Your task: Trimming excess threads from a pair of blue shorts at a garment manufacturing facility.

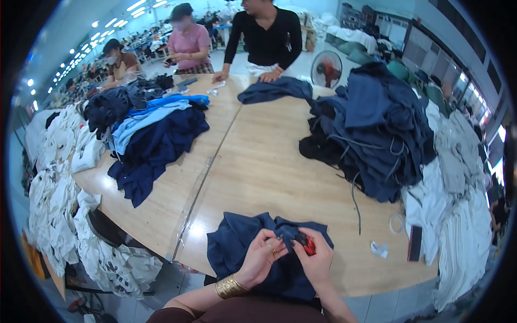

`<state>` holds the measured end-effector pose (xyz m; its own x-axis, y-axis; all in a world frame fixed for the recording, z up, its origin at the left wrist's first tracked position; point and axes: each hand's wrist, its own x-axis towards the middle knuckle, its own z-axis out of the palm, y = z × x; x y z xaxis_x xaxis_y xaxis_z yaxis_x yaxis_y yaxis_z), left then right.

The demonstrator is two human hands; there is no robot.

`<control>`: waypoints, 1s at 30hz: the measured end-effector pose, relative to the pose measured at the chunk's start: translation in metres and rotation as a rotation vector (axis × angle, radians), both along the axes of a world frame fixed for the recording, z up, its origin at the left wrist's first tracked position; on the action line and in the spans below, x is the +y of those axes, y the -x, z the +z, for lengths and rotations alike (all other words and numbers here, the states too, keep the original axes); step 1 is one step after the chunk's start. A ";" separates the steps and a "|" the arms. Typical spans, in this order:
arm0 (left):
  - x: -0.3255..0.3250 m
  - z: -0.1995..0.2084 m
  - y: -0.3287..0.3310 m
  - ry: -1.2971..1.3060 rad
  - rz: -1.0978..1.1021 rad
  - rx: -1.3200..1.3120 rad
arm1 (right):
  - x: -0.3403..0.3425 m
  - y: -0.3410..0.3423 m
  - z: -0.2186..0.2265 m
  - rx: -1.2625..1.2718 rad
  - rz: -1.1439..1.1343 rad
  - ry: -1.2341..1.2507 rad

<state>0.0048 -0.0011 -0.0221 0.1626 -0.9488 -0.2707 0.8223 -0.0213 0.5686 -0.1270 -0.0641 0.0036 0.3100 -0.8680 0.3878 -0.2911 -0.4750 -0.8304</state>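
Observation:
A dark blue garment (231, 242) lies bunched at the near edge of the table, partly hanging over it toward my lap. My left hand (262, 257), with a gold cuff on the wrist and a ring, is closed, its fingertips pinching the cloth near the garment's middle. Just to its right, my right hand (316, 258) is wrapped round small red-and-black thread snips (308, 245). Their tips are largely hidden by my fingers and the fabric. Both hands are close together, over the garment.
A tall heap of dark blue garments (377, 129) stands at the right, a cord trailing from it. Blue clothes (161, 140) lie at the left. White garments (458, 215) border the table. A tape roll (397, 224) lies right. Across stands a person in black (264, 37), hands on cloth.

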 end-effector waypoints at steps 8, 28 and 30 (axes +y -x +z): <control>-0.006 -0.019 -0.006 -0.090 -0.182 0.410 | -0.006 -0.011 -0.012 0.057 0.040 0.046; -0.010 -0.018 -0.013 0.069 -0.218 -0.417 | -0.022 0.001 0.007 0.058 0.170 -0.098; -0.012 -0.024 -0.013 0.071 -0.323 -0.473 | -0.024 0.004 0.005 0.175 0.085 -0.048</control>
<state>0.0174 -0.0128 -0.0461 -0.0509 -0.9837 -0.1725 0.4359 -0.1773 0.8824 -0.1307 -0.0878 0.0082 0.4419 -0.8519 0.2809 -0.3933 -0.4655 -0.7929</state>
